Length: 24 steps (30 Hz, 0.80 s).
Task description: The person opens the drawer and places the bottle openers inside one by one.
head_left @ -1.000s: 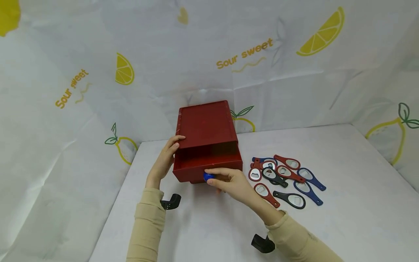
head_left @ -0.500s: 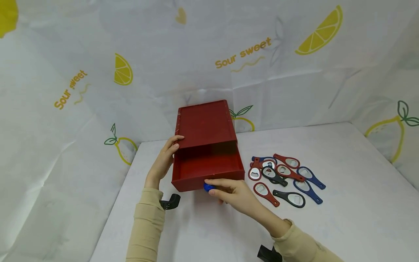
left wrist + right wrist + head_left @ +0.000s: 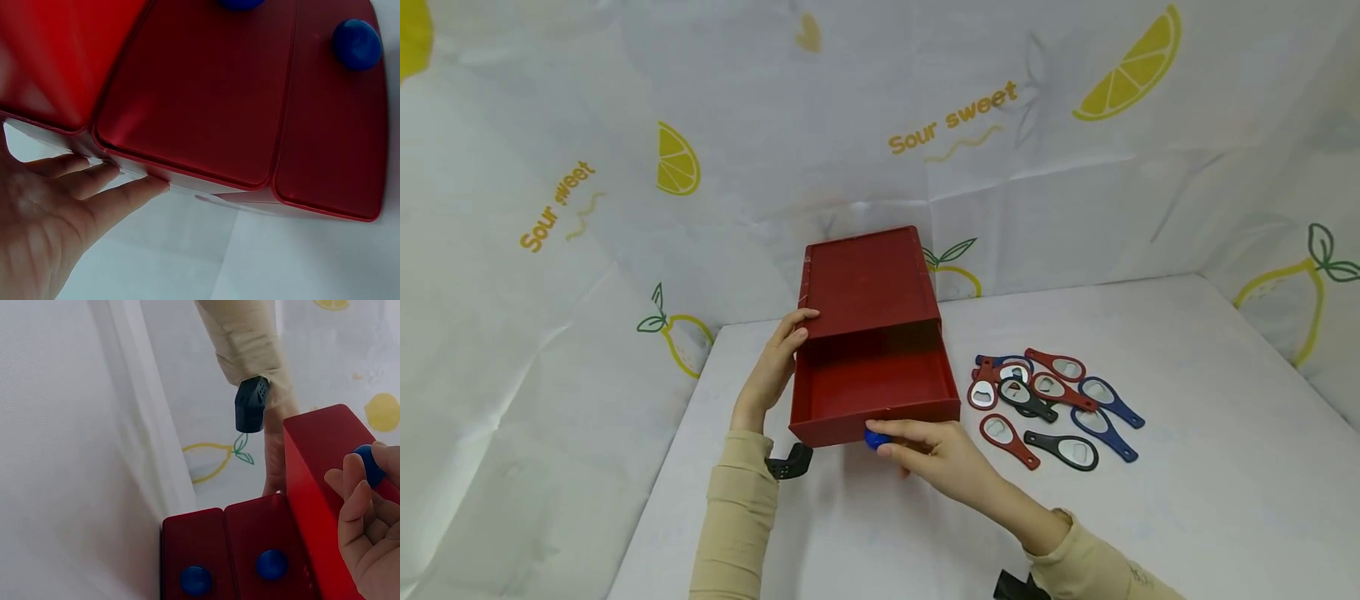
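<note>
My right grip (image 3: pixel 936 458) pinched a blue knob (image 3: pixel 876 439) between thumb and fingers. The knob sat on the front of a red drawer (image 3: pixel 831 432), which jutted from its cabinet just beyond my fingertips, its red inside bared to view. Behind it, farther from me, the top of the red cabinet (image 3: pixel 872 283) ran back toward the printed cloth. My left grip (image 3: pixel 771 371) lay against the cabinet's left side, fingers mostly straight and one reaching onto its top. Lower than both grips, two closed drawer fronts (image 3: pixel 200 94) each carried a blue knob of their own.

To the right of my right grip, red, blue and black bottle openers (image 3: pixel 1075 402) lay in a loose, partly overlapping spread, the nearest red one just past my wrist.

Under all this stretched a white worktop (image 3: pixel 1210 375), matte, with soft shadows beneath the drawer and my arms. At its far edge, beyond both grips, rose white cloth (image 3: pixel 820 108), creased in places and printed with yellow lemon slices, outlined lemons with green leaves and orange "Sour sweet" lettering. It closed in on my left and right as well. Beige sleeves (image 3: pixel 737 517) covered my forearms.
</note>
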Tool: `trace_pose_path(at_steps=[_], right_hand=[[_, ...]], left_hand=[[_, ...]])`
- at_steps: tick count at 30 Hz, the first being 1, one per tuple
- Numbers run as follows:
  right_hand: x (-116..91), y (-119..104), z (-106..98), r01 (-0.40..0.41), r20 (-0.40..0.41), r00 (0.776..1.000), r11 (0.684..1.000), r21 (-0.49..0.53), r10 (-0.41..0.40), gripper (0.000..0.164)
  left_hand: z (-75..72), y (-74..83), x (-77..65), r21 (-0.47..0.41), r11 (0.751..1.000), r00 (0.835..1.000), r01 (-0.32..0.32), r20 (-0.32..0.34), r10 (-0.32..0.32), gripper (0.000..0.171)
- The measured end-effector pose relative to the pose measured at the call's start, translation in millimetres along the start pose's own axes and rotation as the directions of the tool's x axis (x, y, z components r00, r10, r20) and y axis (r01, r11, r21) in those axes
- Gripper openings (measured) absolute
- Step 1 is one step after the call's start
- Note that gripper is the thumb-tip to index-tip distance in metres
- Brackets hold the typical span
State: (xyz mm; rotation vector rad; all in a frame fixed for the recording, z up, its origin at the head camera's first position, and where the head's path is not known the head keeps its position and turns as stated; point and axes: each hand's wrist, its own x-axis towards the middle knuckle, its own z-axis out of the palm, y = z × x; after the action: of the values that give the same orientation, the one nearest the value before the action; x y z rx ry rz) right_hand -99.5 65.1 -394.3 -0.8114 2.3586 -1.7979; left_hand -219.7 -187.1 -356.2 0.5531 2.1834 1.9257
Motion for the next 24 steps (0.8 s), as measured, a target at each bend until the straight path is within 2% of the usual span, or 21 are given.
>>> trace_pose_path(at_steps=[5,13,15,19,22,24], right_hand=[[-3,-1,1,0.024,0.019,1.000,0.999,-0.037,-0.023,0.033],[-6,-3,-2,0.129,0.027,0.992,0.981,-0.145,-0.127,0.035],[-8,-1,-5,0.171,0.027,0.985,0.968,-0.184,-0.168,0.037],[-16,8,-13,0.290,0.066,0.957,0.935,-0.205,-0.283,0.038],[-23,16,-23,0.347,0.113,0.937,0.914,-0.212,-0.330,0.038],[-28,21,-31,0.353,0.129,0.935,0.907,-0.229,-0.331,0.037]], left_hand=[[-0.2,0.8,-0.7,-0.008,1.000,1.000,0.000,0.002,0.000,0.030],[-1.5,-2.5,1.9,-0.023,1.000,1.000,-0.015,0.000,0.015,0.028],[-1.4,-3.7,2.6,-0.024,1.000,1.000,-0.013,0.000,0.013,0.029],[-0.3,-3.0,1.4,-0.015,1.000,1.000,-0.003,-0.003,0.003,0.030],[-0.7,-3.8,1.2,-0.012,1.000,1.000,-0.003,-0.006,0.003,0.030],[-0.2,-3.3,0.6,-0.016,1.000,1.000,-0.006,-0.007,0.006,0.030]])
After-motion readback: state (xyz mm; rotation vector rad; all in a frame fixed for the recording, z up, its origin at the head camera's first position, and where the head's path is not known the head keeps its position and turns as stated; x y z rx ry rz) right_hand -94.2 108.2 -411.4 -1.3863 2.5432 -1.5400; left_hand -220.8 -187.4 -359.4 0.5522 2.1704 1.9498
